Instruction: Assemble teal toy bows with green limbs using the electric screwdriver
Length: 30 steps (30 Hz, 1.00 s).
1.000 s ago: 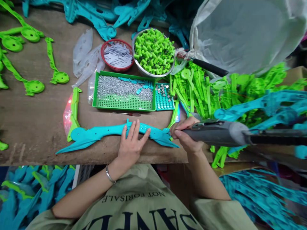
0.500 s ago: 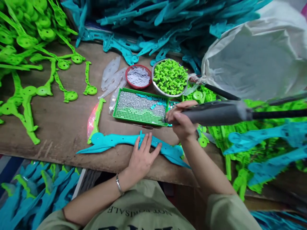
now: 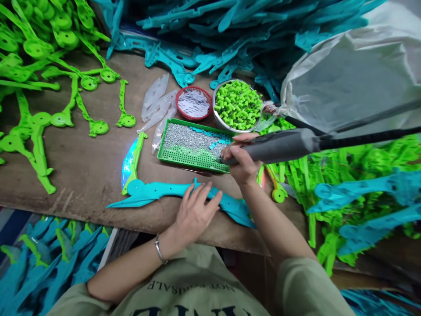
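Observation:
My left hand lies with fingers stretched over the middle of a long blue plastic toy bow part on the table. In my right hand is a grey electric screwdriver, held nearly level, its tip over the near right part of a green tray. Small silvery screws and a few little blue pieces fill much of that tray. A bright green part with a shiny, light-catching strip touches the bow part's left end. My right forearm hides some of the bow part's right end.
Behind the tray stand a red basket of white strips and a bowl of green pieces. Green parts pile up at left, blue parts at the back. A large white sack stands at back right.
My right hand and the screwdriver have moved slightly left and up over the tray. My left hand stays on the bow part. The view has shifted a little.

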{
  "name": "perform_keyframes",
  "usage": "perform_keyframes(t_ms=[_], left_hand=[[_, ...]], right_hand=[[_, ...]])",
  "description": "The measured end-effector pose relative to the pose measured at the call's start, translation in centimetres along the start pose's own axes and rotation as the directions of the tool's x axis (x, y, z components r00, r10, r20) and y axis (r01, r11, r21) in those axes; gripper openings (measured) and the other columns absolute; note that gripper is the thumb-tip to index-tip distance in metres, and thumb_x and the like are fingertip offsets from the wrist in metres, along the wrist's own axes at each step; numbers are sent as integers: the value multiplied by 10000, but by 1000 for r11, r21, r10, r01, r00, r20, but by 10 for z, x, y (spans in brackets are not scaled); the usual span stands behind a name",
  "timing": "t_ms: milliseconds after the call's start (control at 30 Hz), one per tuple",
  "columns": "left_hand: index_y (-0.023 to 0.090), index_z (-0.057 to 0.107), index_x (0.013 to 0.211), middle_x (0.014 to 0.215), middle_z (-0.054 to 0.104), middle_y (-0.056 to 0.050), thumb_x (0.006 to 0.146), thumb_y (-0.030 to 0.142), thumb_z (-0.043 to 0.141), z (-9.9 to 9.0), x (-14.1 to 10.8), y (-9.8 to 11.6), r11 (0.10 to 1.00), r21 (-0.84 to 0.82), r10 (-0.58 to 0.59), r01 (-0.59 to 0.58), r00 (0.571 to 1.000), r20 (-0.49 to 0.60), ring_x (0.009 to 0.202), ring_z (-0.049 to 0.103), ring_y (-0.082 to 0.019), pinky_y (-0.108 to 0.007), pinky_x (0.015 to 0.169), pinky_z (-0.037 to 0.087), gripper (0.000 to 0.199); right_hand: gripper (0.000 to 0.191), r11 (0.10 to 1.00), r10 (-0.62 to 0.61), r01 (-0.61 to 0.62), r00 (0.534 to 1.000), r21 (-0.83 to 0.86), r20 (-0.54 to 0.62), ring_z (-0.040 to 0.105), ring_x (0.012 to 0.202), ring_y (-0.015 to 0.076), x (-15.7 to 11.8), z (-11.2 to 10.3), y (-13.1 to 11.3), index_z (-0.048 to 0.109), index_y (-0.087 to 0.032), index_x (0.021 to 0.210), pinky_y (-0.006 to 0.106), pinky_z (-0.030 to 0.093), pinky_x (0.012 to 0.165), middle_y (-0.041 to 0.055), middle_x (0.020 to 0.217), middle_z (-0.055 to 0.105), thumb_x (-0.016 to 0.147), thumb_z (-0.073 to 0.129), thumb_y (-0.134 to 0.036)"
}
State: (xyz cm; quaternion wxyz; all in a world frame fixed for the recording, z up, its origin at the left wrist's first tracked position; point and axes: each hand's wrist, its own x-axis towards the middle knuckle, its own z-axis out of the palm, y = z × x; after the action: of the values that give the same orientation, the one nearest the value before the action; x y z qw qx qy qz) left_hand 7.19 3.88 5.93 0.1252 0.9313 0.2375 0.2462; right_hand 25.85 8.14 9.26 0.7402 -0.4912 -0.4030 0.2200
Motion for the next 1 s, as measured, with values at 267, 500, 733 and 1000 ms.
perform_keyframes(t_ms=[267,500,733,1000], left_hand=[[180,682,979,851,689,-45,1012,374,596,-13,32,-9,996,26,-86,89,993,-83,815,595,-212,-368,768,347,215],[217,700,836,788,716,6,1014,320,609,-5,26,13,983,-173,-58,58,998,2,767,593,-174,-354,769,294,225],[227,738,912,898,775,7,1006,289,626,6,22,28,942,-333,-26,45,998,63,828,667,-159,-345,773,350,159],[233,732,1092,1064,776,-37,979,394,657,16,16,44,956,-288,97,-54,986,136,937,665,-203,-353,822,419,211]], right_hand=[[157,994,-40,26,990,106,133,549,459,153,-49,-10,-67,671,-273,984,332,515,521,-68,552,591,836,716,-251],[207,992,-50,36,991,120,121,549,482,156,-77,-32,-86,700,-272,1059,347,527,543,-56,595,625,859,699,-219],[155,995,-48,41,996,94,75,515,438,141,-89,-46,-101,680,-274,1016,319,474,499,-76,557,586,866,715,-257],[184,1000,-4,3,1000,18,26,579,494,167,-113,-72,-111,690,-267,1046,346,503,531,-61,583,610,867,727,-254]])
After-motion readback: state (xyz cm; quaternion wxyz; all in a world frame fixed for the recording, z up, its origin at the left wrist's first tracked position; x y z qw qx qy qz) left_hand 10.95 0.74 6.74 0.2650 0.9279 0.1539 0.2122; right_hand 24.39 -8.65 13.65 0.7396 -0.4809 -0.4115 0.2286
